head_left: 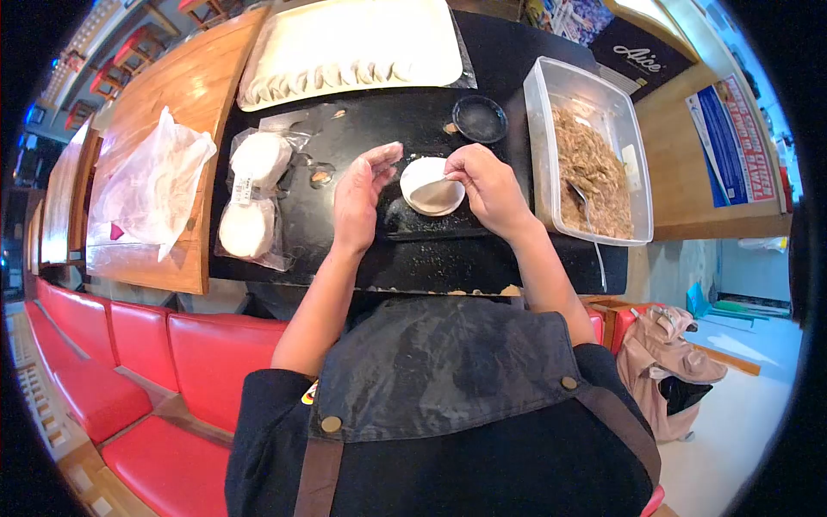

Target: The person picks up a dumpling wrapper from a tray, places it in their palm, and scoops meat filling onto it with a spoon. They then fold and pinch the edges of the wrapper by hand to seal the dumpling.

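A round white dumpling wrapper [428, 191] is held over the black work surface [362, 138], in front of my chest. My right hand [488, 185] pinches its right edge with thumb and fingers. My left hand [362, 194] hovers just left of the wrapper with fingers spread, holding nothing. A clear tub of minced filling [594, 172] with a spoon [587, 211] in it stands right of my right hand. A small black dish [480, 118] sits just beyond the wrapper.
A white tray [370, 34] with a row of folded dumplings [332, 79] lies at the far side. Bagged stacks of wrappers [254, 194] lie to the left, a loose plastic bag [146, 185] on the wooden table. Red bench seats run below left.
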The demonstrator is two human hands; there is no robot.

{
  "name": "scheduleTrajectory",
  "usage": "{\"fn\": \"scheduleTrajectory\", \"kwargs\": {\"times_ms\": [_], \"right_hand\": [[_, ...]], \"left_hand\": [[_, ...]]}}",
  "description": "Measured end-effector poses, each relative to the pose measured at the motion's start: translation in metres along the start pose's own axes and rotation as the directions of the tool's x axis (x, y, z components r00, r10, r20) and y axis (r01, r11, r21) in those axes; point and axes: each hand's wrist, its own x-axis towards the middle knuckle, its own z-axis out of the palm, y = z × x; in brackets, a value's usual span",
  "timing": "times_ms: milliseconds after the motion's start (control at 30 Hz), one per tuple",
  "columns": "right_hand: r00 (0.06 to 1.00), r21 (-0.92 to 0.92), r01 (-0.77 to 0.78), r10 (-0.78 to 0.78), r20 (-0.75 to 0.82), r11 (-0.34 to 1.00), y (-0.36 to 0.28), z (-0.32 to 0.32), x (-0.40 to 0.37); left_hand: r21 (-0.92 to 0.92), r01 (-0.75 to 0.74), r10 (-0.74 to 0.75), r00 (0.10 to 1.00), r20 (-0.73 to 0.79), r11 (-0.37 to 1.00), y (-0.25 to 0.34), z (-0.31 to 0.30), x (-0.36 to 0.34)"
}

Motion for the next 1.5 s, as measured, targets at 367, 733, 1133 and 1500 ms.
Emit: {"fn": "scheduleTrajectory", "kwargs": {"times_ms": [367,733,1133,1500], "right_hand": [[0.995,0.124,-0.028,0.016,0.098,0.992,-0.003,0.012,0.044],[0.829,-0.649,-0.534,0.487,-0.275,0.542,-0.083,-0.115,-0.059],[0.845,-0.872,-0.447,0.415,-0.337,0.202,-0.060,-0.161,-0.094],[0.828,-0.871,-0.358,0.546,-0.129,0.337,-0.072,-0.153,-0.110]], "left_hand": [[-0.766,0.507,-0.185,0.861,0.474,0.394,-0.014,0.031,0.009],[-0.743,0.448,-0.316,0.891,0.326,0.496,0.012,0.041,0.003],[-0.717,0.680,-0.401,0.706,0.583,0.154,-0.004,0.081,-0.028],[-0.714,0.657,-0.443,0.729,0.522,0.241,0.003,0.079,-0.032]]}}
